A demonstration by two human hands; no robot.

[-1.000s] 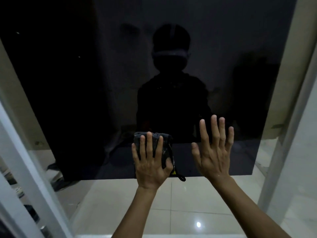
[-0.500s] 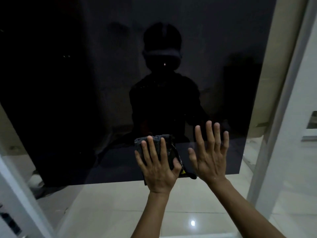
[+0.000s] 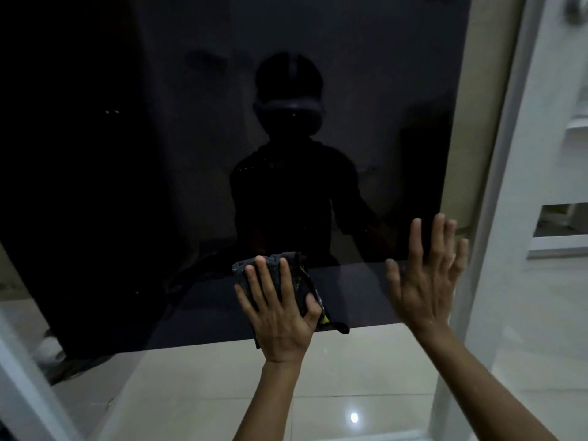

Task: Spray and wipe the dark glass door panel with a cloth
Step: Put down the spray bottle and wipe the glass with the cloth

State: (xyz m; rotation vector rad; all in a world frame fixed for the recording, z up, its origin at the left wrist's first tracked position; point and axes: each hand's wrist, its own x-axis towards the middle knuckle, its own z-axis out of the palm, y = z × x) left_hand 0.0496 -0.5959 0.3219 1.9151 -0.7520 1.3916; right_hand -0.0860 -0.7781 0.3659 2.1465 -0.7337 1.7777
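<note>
While I am pressing the dark cloth (image 3: 273,281) flat against the lower glass door panel (image 3: 191,138) with my left hand (image 3: 280,316), my right hand (image 3: 426,281) is bracing beside it, fingers spread and holding nothing. I am guessing that bare palm risks leaving smears, and the cloth could be slipping under my light thumb grip.

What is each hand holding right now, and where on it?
The left hand presses the dark cloth flat against the glass, fingers spread over its middle. The right hand holds nothing.
</note>
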